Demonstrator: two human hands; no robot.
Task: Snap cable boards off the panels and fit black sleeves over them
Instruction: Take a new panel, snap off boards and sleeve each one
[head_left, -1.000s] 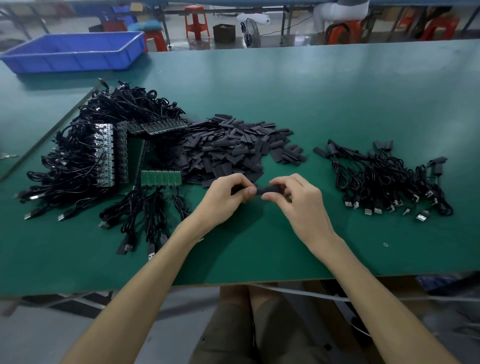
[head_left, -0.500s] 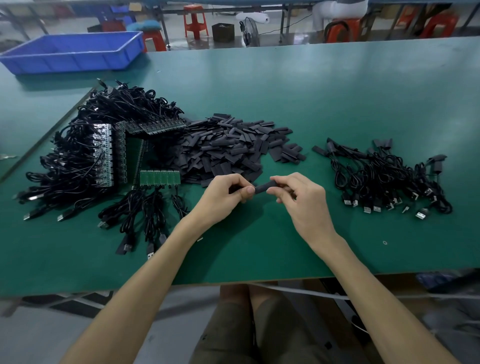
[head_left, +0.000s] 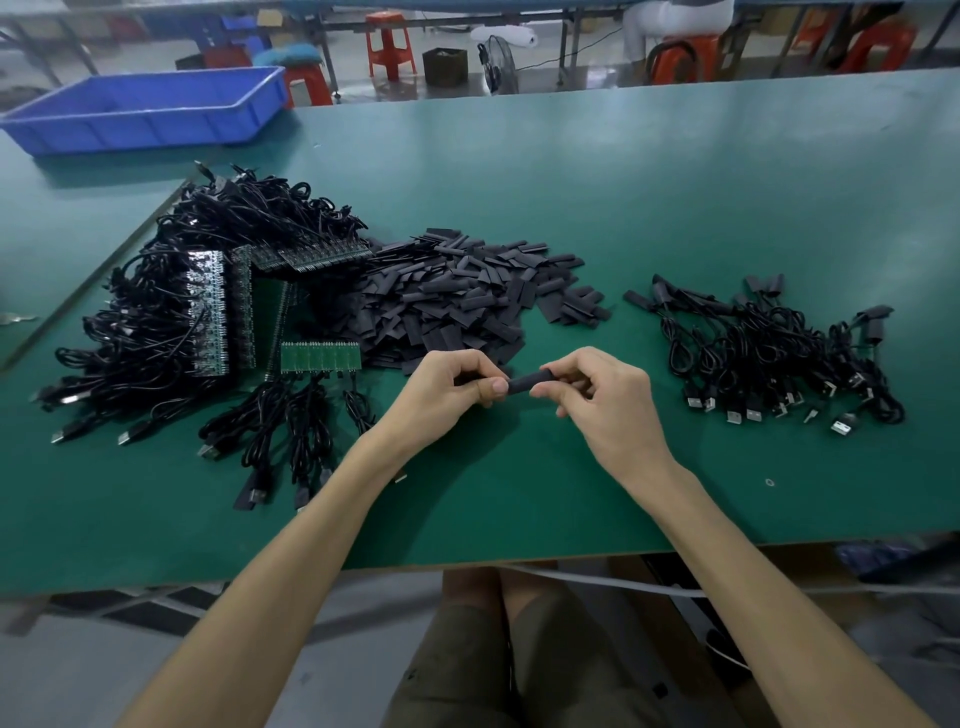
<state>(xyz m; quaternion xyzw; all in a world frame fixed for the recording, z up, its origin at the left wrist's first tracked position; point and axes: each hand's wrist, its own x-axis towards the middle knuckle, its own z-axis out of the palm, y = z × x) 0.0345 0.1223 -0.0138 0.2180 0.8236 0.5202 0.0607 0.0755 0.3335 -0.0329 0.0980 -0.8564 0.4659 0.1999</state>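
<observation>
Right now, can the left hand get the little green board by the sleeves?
Probably yes: the green board lies close beside the left hand, with nothing on top. But it and the right hand pinch the black sleeve, so it must let go first.

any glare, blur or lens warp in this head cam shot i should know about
Head view: soft, even light, with a pale sheen on the far table and a faint shadow under the left hand; the right hand and black sleeve are sharp, the orange stool behind is smeared; wide-angle stretches the forearms toward the bottom corners.
</observation>
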